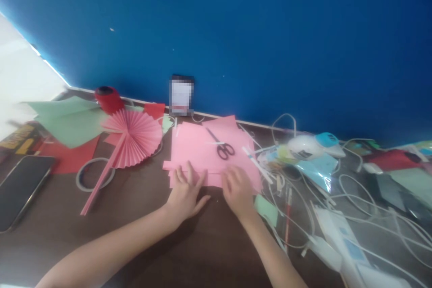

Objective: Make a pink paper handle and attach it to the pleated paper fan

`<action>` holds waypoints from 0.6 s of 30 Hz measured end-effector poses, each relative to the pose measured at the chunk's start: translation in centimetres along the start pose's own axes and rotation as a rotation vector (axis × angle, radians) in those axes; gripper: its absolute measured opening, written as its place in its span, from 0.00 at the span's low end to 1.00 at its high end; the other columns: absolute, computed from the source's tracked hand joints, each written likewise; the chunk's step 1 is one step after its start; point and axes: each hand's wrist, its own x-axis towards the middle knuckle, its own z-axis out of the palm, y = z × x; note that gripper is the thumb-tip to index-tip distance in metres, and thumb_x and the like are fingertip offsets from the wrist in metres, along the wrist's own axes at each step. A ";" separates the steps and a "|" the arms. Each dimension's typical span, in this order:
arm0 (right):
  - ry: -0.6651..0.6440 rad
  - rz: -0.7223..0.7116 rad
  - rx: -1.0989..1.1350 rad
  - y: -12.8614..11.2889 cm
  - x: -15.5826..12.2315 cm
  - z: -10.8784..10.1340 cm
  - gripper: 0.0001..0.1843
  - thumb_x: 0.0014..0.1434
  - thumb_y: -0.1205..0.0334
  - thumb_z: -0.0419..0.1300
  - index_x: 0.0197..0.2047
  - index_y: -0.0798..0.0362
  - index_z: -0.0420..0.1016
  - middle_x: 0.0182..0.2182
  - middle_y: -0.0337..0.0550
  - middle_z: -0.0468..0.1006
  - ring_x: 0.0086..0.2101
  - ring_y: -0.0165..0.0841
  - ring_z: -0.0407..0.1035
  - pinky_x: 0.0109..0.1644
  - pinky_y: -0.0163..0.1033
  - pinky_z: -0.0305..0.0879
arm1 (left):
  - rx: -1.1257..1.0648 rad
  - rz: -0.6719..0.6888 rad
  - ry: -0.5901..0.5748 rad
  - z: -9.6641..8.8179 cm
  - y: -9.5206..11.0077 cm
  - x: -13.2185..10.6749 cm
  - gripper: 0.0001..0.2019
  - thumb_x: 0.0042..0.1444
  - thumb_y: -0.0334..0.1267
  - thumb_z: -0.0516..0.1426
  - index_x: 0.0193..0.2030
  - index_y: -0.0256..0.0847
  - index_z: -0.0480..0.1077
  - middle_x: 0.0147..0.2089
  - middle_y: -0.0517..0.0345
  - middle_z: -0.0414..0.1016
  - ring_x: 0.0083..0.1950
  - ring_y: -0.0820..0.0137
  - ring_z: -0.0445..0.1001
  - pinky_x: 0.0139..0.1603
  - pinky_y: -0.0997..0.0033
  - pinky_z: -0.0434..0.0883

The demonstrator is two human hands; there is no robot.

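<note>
Several sheets of pink paper lie stacked on the dark table, with a narrow folded pink paper strip across their near edge. My left hand rests on that strip, its fingers spread and stretched out. At the strip's right end, my right hand is closed, fingers curled against the paper; its fingertips are partly hidden. Scissors with dark handles lie on the sheets just beyond my right hand. A pleated pink paper fan with a long handle lies to the left.
A phone, a roll of tape and green paper are on the left. Tangled white cables, a power strip and a red pencil crowd the right. A blue wall rises behind the table.
</note>
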 end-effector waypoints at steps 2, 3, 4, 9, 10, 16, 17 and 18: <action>-0.118 -0.139 -0.030 -1.2 -1.0 -0.2 0.15 0.60 0.64 0.49 0.49 0.58 0.69 0.46 0.52 0.73 0.49 0.40 0.63 0.55 0.49 0.59 | -0.008 0.003 0.006 0.1 0.0 0.0 0.34 0.56 0.58 0.44 0.66 0.47 0.43 0.63 0.29 0.51 0.57 0.33 0.59 0.51 0.38 0.51; -0.154 -0.153 -0.050 -1.8 -1.4 -0.2 0.17 0.61 0.64 0.48 0.51 0.59 0.67 0.48 0.52 0.72 0.51 0.41 0.62 0.57 0.49 0.57 | -0.011 0.002 0.009 0.1 0.0 0.0 0.34 0.56 0.57 0.44 0.66 0.47 0.43 0.63 0.28 0.51 0.57 0.34 0.59 0.52 0.38 0.51; -0.184 -0.152 -0.068 -2.2 -1.7 -0.2 0.19 0.61 0.64 0.48 0.54 0.60 0.65 0.50 0.52 0.71 0.53 0.41 0.61 0.58 0.50 0.55 | -0.012 0.001 0.014 0.2 0.0 -0.1 0.33 0.56 0.57 0.44 0.66 0.47 0.43 0.63 0.28 0.51 0.57 0.34 0.59 0.52 0.37 0.50; -0.239 -0.080 -0.118 -2.7 -2.3 0.0 0.23 0.62 0.62 0.45 0.58 0.59 0.61 0.55 0.52 0.67 0.56 0.40 0.58 0.58 0.49 0.55 | -0.008 0.001 0.036 0.3 0.0 -0.1 0.35 0.55 0.57 0.46 0.66 0.48 0.42 0.63 0.30 0.50 0.57 0.34 0.58 0.52 0.37 0.51; -0.237 -0.067 -0.131 -2.7 -2.4 0.0 0.23 0.62 0.61 0.45 0.59 0.58 0.60 0.55 0.52 0.67 0.56 0.40 0.58 0.58 0.50 0.54 | -0.008 0.001 0.040 0.4 -0.1 -0.2 0.34 0.55 0.56 0.47 0.66 0.48 0.42 0.63 0.30 0.50 0.57 0.34 0.58 0.52 0.37 0.52; -0.206 -0.007 -0.231 -2.5 -2.8 0.0 0.23 0.63 0.59 0.44 0.59 0.59 0.60 0.57 0.54 0.63 0.57 0.43 0.55 0.60 0.55 0.45 | -0.029 -0.017 0.084 0.4 -0.1 -0.3 0.34 0.55 0.57 0.46 0.66 0.49 0.44 0.63 0.32 0.51 0.58 0.36 0.58 0.51 0.38 0.54; -0.213 -0.009 -0.234 -2.5 -2.7 -0.2 0.23 0.63 0.60 0.44 0.58 0.58 0.61 0.57 0.53 0.64 0.57 0.42 0.56 0.60 0.55 0.44 | -0.030 -0.016 0.089 0.3 -0.1 -0.3 0.34 0.55 0.57 0.46 0.66 0.49 0.44 0.63 0.33 0.52 0.58 0.36 0.58 0.51 0.39 0.55; -0.219 -0.010 -0.234 -2.5 -2.6 -0.3 0.22 0.63 0.60 0.43 0.58 0.57 0.61 0.56 0.53 0.65 0.56 0.42 0.57 0.60 0.55 0.43 | -0.028 -0.015 0.094 0.2 -0.1 -0.4 0.34 0.55 0.57 0.46 0.66 0.49 0.44 0.63 0.33 0.52 0.58 0.37 0.58 0.51 0.39 0.56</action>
